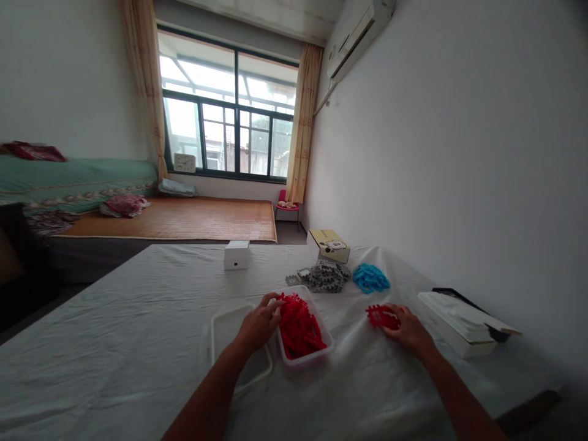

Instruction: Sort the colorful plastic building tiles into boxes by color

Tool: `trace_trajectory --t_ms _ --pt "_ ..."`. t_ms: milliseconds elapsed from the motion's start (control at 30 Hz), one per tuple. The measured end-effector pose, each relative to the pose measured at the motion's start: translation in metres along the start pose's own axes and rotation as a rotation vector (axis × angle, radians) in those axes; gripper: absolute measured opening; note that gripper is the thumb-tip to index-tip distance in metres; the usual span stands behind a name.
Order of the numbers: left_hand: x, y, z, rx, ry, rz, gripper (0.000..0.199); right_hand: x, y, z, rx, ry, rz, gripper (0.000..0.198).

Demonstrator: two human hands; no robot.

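My left hand [260, 323] is at the left rim of a clear plastic box [299, 362], its curled fingers lying over the edge by the pieces inside. Small red interlocking plastic pieces [299, 327] fill the box in a loose heap. To the right, my right hand [408, 329] grips a cluster of red interlocking pieces [380, 316] just over or on the white cloth; whether it touches the cloth is hard to tell. Under my left forearm lies the box's clear lid [229, 323], partly covered.
Grey pieces [324, 277] and blue pieces [370, 278] lie in heaps beyond the box. Behind them stand a yellow carton [329, 245] and a small white box [236, 255]. A white box with flat items [463, 324] is at the right, near the wall.
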State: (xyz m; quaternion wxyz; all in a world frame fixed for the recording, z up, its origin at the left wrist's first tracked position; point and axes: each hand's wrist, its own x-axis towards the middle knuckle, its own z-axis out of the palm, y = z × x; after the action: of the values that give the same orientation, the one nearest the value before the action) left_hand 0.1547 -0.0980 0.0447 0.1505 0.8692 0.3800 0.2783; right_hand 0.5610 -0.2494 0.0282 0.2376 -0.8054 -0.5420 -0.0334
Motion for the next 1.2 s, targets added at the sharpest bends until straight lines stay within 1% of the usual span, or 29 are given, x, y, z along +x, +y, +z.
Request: trace_trajectory --t_ms 67,133,267,367,433,467,567,633,800,867,933,1000,1033,1067,1133,1200 --pt "-0.001 0.001 -0.001 -0.001 -0.006 -0.006 0.033 0.002 -0.018 -0.009 0.053 0.029 -0.061 0.053" --pt "-0.001 0.003 -0.003 0.003 -0.010 -0.019 0.033 0.004 -0.049 -0.019 0.108 0.040 -0.171 0.054" --pt "-0.003 0.006 -0.005 0.010 -0.022 -0.044 0.033 0.002 -0.134 -0.035 0.157 -0.021 -0.470 0.054" --pt "-0.004 0.005 -0.006 0.002 -0.031 -0.032 0.034 -0.003 -0.189 -0.035 0.095 -0.095 -0.655 0.055" --pt "-0.004 0.004 -0.007 -0.011 -0.036 -0.022 0.037 -0.003 -0.211 -0.029 0.049 -0.160 -0.754 0.060" --pt "-0.004 0.004 -0.007 -0.020 -0.039 -0.020 0.039 -0.001 -0.218 -0.026 0.042 -0.205 -0.802 0.065" --pt "-0.004 0.005 -0.008 -0.048 -0.032 -0.019 0.041 0.010 -0.225 -0.014 0.132 -0.360 -0.889 0.092" --pt "-0.004 0.006 -0.009 -0.055 -0.019 -0.020 0.040 0.018 -0.225 -0.006 0.267 -0.425 -0.876 0.101" --pt "-0.005 0.008 -0.008 -0.022 -0.001 -0.040 0.041 0.028 -0.224 0.018 0.604 -0.458 -0.744 0.093" --pt "-0.005 0.008 -0.008 0.005 0.009 -0.052 0.043 0.028 -0.225 0.027 0.730 -0.483 -0.682 0.086" --pt "-0.004 0.009 -0.009 0.030 0.032 -0.066 0.043 0.030 -0.226 0.033 0.886 -0.490 -0.575 0.076" --pt "-0.004 0.010 -0.009 0.046 0.079 -0.057 0.041 0.033 -0.224 0.034 1.002 -0.430 -0.450 0.064" --pt "-0.004 0.010 -0.009 0.050 0.106 -0.034 0.040 0.034 -0.222 0.034 1.002 -0.380 -0.409 0.058" --pt "-0.003 0.011 -0.009 0.052 0.126 0.003 0.040 0.034 -0.220 0.034 0.954 -0.328 -0.391 0.052" --pt "-0.004 0.012 -0.008 0.049 0.136 0.096 0.042 0.032 -0.214 0.034 0.771 -0.246 -0.401 0.038" --pt "-0.004 0.014 -0.009 0.046 0.125 0.177 0.045 0.025 -0.209 0.035 0.580 -0.196 -0.426 0.033"
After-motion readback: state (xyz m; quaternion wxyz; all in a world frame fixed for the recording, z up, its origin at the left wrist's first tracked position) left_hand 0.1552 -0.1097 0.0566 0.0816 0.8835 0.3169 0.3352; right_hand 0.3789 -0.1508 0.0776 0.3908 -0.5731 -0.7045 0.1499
